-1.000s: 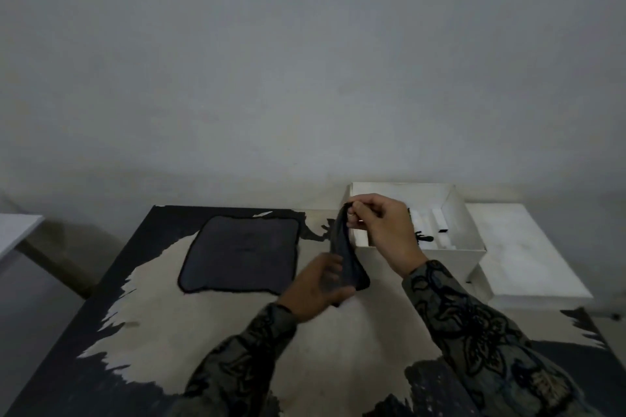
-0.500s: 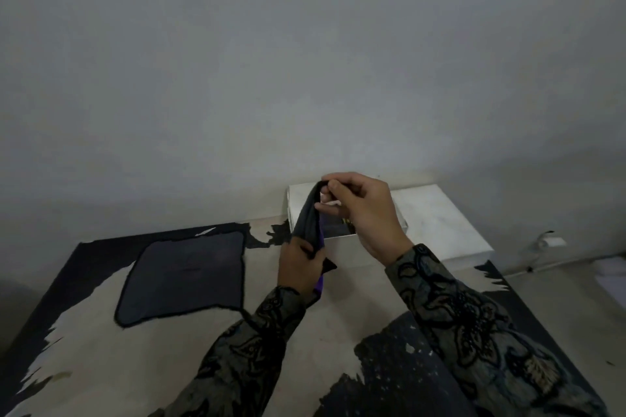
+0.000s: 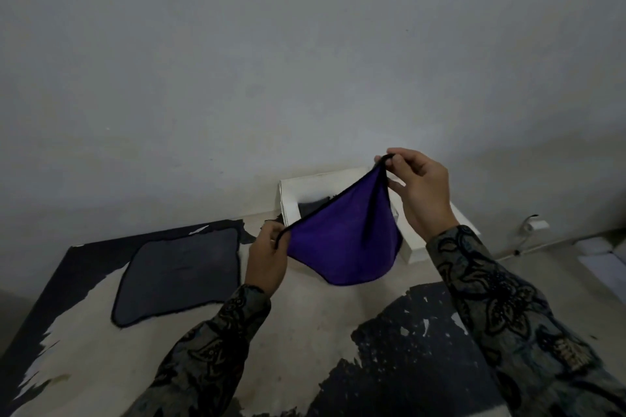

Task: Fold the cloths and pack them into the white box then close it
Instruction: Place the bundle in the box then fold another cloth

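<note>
Since half a second ago: purple cloth [image 3: 345, 240], formerly a dark bunched strip between the hands, now spread open; hands drawn apart.

Left hand [image 3: 266, 262]: pinches the cloth's lower left corner at its black-trimmed edge, fingers curled, held above the table [image 3: 298, 325].
Right hand [image 3: 418, 191]: raised higher, pinches the opposite corner between thumb and fingertips.
Purple cloth: hangs in the air between the two corners, its middle sagging in a rounded fold; in front of the white box [image 3: 288, 203].
White box: open, at the table's far edge against the wall; a dark grey item lies inside, partly hidden by the held cloth.
Grey cloth [image 3: 179, 276]: flat and unfolded on the table, left of the left hand, black border.
Table: pale worn surface with black patches.
Sleeves: dark floral print, both arms.
</note>
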